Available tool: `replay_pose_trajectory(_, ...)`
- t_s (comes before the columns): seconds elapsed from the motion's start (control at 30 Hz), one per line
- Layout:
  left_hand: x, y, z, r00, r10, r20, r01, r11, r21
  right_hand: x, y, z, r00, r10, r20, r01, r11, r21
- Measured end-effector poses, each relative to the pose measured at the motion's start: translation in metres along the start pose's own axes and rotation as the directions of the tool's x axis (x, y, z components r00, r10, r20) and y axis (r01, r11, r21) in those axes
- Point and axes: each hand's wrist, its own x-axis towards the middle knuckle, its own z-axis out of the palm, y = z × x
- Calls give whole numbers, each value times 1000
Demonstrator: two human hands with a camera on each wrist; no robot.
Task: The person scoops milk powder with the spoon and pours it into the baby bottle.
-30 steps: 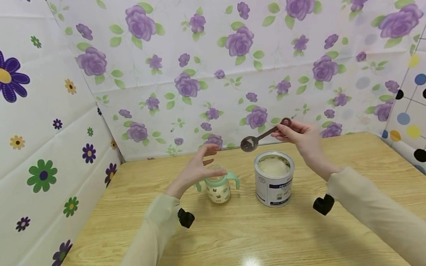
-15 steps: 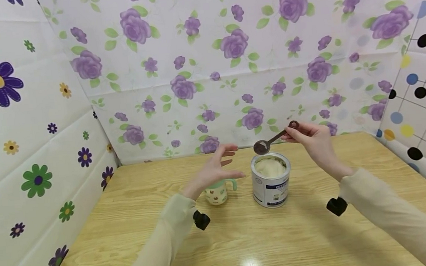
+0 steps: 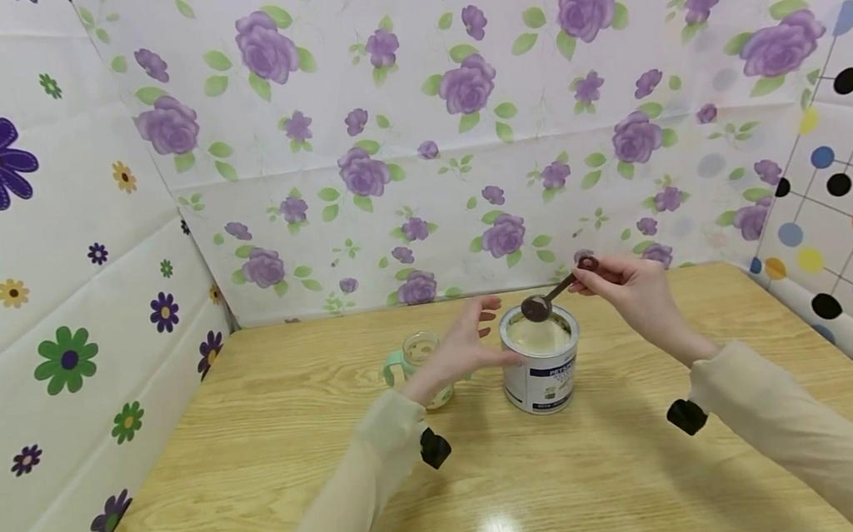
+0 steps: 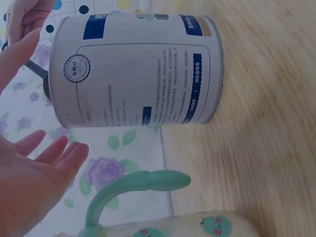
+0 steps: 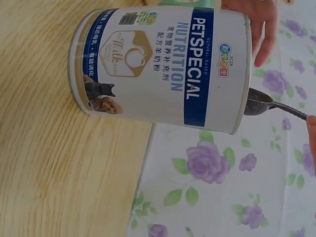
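Observation:
A brown scoop spoon [image 3: 537, 308] is pinched at the handle by my right hand [image 3: 645, 292]; its bowl sits at the mouth of the can, over pale powder [image 3: 536, 339]. The open-topped white and blue milk powder can [image 3: 547, 383] stands upright on the table. My left hand [image 3: 465, 351] is at the can's left side near the rim, fingers spread and thumb apart. Whether it touches the can I cannot tell. Behind my left wrist stands a sippy cup [image 3: 420, 348] with green handles, partly hidden by that hand. Its printed side and a handle [image 4: 143, 181] appear in the left wrist view.
The wooden table [image 3: 383, 478] runs back to a wall cloth [image 3: 401, 134] with purple flowers. Flowered cloth [image 3: 19, 348] stands along the left side, and a dotted cloth [image 3: 834, 184] along the right.
My left hand has moved right, from above the sippy cup to beside the can. The right hand has brought the spoon slightly right and down to the can's mouth.

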Motion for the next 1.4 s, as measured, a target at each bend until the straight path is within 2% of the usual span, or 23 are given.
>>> replay_pose_trajectory(0.07, 1, -1, 4, 1000, -13, -2, 13, 1000, 3, -1, -1, 0, 999, -18, 27, 20, 999, -51)
replay_pose_trajectory(0.17, 1, -2, 9, 1000, -30, -4, 30, 999, 28, -3, -3, 2, 994, -81, 77, 92, 985, -145)
replay_pose_trajectory(0.3, 3, -2, 15, 999, -51, -8, 51, 997, 64, -3, -6, 4, 972, -196, 132, 222, 948, -229)
replay_pose_trajectory(0.37, 4, -3, 17, 998, -61, -13, 62, 996, 67, -3, -7, 5, 964, -225, 143, 254, 937, -241)
replay_pose_trajectory(0.43, 5, -4, 19, 997, -74, -18, 75, 995, 64, -2, -7, 5, 959, -239, 150, 271, 930, -247)
replay_pose_trajectory(0.63, 6, -6, 24, 996, -89, -32, 90, 995, 48, -1, -4, 3, 961, -212, 180, 250, 941, -229)
replay_pose_trajectory(0.8, 8, -9, 26, 996, -81, -37, 83, 996, 34, 1, 16, 0, 960, -194, 201, 234, 951, -201)
replay_pose_trajectory(0.93, 9, -10, 27, 997, -71, -40, 72, 997, 22, 3, 29, -2, 961, -146, 235, 201, 953, -227)
replay_pose_trajectory(1.03, 9, -10, 26, 996, -74, -44, 75, 997, 23, 5, 29, -3, 953, -102, 284, 180, 948, -263)
replay_pose_trajectory(1.13, 10, -10, 26, 996, -76, -44, 77, 996, 33, 6, 27, -2, 944, -30, 329, 128, 952, -278)
replay_pose_trajectory(1.27, 10, -11, 27, 995, -84, -44, 85, 996, 25, 5, 24, -1, 925, 126, 359, -24, 961, -277)
replay_pose_trajectory(1.4, 10, -11, 28, 995, -94, -46, 95, 995, 19, 3, 23, 0, 890, 274, 364, -185, 948, -259)
